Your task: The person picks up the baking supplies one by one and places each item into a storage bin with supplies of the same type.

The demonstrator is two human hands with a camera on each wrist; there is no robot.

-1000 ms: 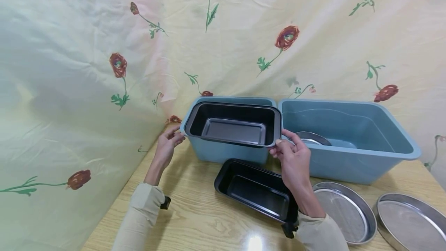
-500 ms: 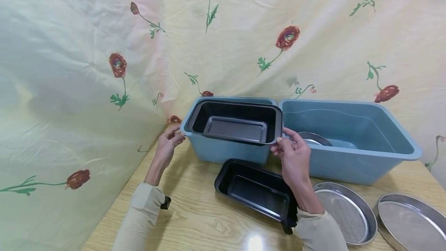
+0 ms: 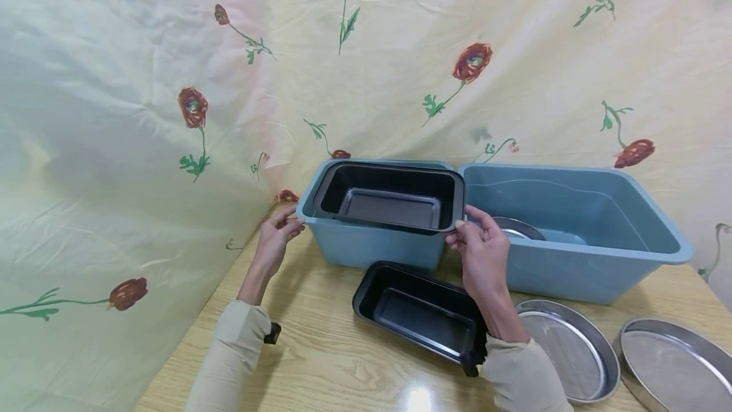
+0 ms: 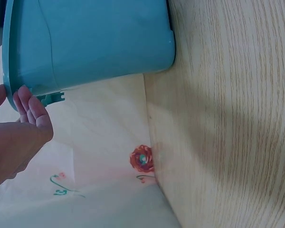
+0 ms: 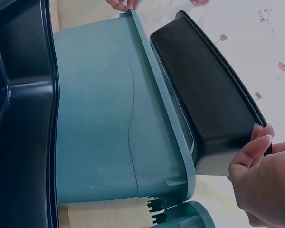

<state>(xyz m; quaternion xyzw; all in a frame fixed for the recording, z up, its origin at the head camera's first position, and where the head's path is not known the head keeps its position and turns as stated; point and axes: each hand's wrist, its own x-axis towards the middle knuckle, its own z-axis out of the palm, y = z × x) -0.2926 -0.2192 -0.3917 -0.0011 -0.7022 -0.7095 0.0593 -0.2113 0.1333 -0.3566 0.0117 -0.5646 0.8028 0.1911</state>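
Observation:
My right hand (image 3: 483,253) pinches the right rim of a black loaf pan (image 3: 391,207), which is held over the mouth of the left blue bin (image 3: 372,247). In the right wrist view the loaf pan (image 5: 206,85) stands above the bin's rim, gripped at its corner. My left hand (image 3: 273,240) grips the left corner of that bin's rim; the left wrist view has the thumb and fingers (image 4: 31,107) on either side of the rim. A second black loaf pan (image 3: 426,313) lies on the table below, partly behind my right forearm.
To the right stands another blue bin (image 3: 577,208) with a round metal pan (image 3: 517,227) inside. Two round metal pans, one nearer (image 3: 563,348) and one at the edge (image 3: 677,364), lie on the wooden table (image 3: 309,348). Flowered cloth (image 3: 389,81) hangs behind.
My right hand and the held loaf pan have shifted slightly up and to the right over the left bin. The left hand stays at the bin's rim.

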